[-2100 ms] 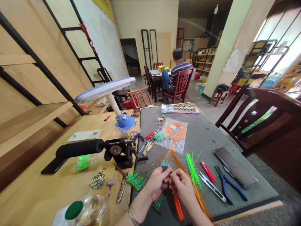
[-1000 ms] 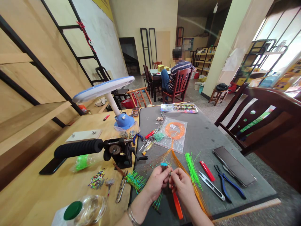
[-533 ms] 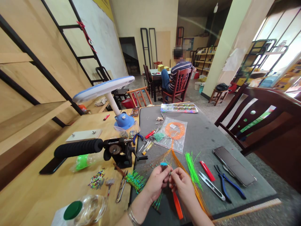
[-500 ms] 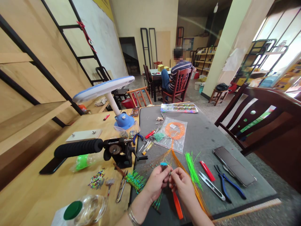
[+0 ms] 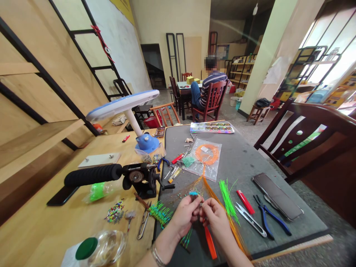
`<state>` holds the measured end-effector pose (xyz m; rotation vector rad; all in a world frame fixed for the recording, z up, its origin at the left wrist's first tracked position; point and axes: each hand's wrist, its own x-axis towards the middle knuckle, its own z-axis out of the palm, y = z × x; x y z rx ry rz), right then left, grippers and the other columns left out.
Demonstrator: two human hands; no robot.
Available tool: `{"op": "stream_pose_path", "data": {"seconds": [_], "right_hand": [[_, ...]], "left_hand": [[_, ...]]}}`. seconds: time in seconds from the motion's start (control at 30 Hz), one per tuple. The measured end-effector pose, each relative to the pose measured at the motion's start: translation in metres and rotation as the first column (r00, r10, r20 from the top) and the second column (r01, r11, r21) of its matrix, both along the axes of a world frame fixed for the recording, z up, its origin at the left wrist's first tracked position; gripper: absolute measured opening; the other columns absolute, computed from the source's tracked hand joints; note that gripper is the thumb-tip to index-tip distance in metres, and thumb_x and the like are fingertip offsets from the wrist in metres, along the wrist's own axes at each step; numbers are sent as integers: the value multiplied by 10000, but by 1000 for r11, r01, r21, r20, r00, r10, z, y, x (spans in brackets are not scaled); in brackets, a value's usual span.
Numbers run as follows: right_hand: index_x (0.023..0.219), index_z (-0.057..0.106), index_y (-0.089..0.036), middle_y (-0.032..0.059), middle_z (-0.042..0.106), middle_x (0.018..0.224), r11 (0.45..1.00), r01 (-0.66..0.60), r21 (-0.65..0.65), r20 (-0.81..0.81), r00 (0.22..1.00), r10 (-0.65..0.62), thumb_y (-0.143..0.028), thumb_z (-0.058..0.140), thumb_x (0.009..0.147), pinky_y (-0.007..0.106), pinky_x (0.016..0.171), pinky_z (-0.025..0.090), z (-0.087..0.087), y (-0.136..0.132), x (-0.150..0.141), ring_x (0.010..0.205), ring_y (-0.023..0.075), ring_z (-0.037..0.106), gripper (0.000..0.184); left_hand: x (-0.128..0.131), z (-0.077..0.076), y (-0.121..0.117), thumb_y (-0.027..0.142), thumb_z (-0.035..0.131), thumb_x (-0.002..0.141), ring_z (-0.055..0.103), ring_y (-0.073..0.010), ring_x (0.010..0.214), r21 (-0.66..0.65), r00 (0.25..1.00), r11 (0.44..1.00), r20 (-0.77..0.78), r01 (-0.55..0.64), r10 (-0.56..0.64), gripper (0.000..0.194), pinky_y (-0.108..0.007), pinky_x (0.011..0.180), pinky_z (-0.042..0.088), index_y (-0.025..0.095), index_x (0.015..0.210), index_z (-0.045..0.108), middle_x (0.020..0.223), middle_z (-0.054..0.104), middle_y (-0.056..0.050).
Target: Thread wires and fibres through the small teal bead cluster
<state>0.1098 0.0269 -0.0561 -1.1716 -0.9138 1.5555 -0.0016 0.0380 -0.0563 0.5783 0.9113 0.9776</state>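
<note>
Clock: 12 points straight away from the seated person, as I see it over the grey mat [image 5: 236,159].
Left hand: thumb and forefinger pinched narrow on a thin piece [image 5: 201,204], too small for me to name; a turquoise cluster [image 5: 193,193] pokes out beyond the knuckles.
Right hand: fingertips drawn close on that same thin piece, touching or nearly touching the left's, which makes this the meeting point.
Turquoise cluster: about 1 o'clock from the left hand [image 5: 183,217], 10 o'clock from the right hand [image 5: 214,215]; the left is nearer. Long axis roughly 9 to 3.
Thin piece: between both sets of fingertips; its long axis I cannot tell.
Orange strip: top end under the right hand's curled fingers, the orange strip [image 5: 210,243] slanting towards 5 o'clock; whether it is gripped, I cannot tell.
Green strands: a loose bundle [image 5: 228,198] near the right hand, between 1 and 2 o'clock.
Snips: lying [image 5: 251,220] at 3 o'clock, apart from the right hand.
</note>
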Motion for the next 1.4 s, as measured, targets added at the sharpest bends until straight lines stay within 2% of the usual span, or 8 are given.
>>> {"op": "stream_pose_path", "data": {"seconds": [0.13, 0.27, 0.5, 0.8, 1.4], "right_hand": [[630, 493, -184, -36, 559, 523, 1000, -6, 9, -3, 1000, 6, -569, 690, 638, 168, 368, 341, -1, 0, 1, 432, 88, 498, 433], [626, 491, -185, -35, 560, 521, 1000, -4, 5, -3, 1000, 4, -572, 690, 635, 170, 369, 340, 0, -1, 1, 429, 90, 500, 435], [623, 491, -187, -44, 552, 514, 1000, 0, -10, 3, 1000, 0, -581, 701, 610, 172, 366, 341, 2, 0, 0, 429, 92, 501, 447], [625, 479, -184, -40, 562, 520, 1000, -10, 10, 1, 1000, 10, -598, 685, 629, 164, 372, 334, -1, 0, 0, 428, 82, 496, 463], [620, 484, -186, -42, 553, 507, 1000, -2, 1, 16, 1000, 2, -605, 685, 620, 170, 365, 336, -2, 1, 0, 419, 88, 498, 464]], "left_hand": [[0, 1, -1, 472, 729, 671, 369, -44, 399, 19, 1000, 1000, 11, 0, -1, 396, -168, 414, 234, 132, 802, 574, 455, 389, 93], [0, -1, -1, 471, 729, 673, 343, -35, 392, 19, 1000, 1000, 2, 4, -4, 399, -165, 402, 188, 130, 806, 570, 460, 392, 92], [0, -1, -1, 482, 724, 674, 333, -32, 393, 26, 1000, 1000, -8, 9, -9, 404, -160, 395, 179, 135, 807, 564, 462, 389, 94], [-1, -8, -1, 426, 690, 737, 363, -41, 415, 40, 999, 999, 33, 10, -11, 328, -167, 423, 238, 130, 821, 576, 469, 387, 88], [-1, -7, -1, 455, 679, 738, 361, -39, 406, 59, 1000, 998, -19, 18, -17, 344, -174, 422, 227, 138, 812, 566, 479, 388, 88]]}}
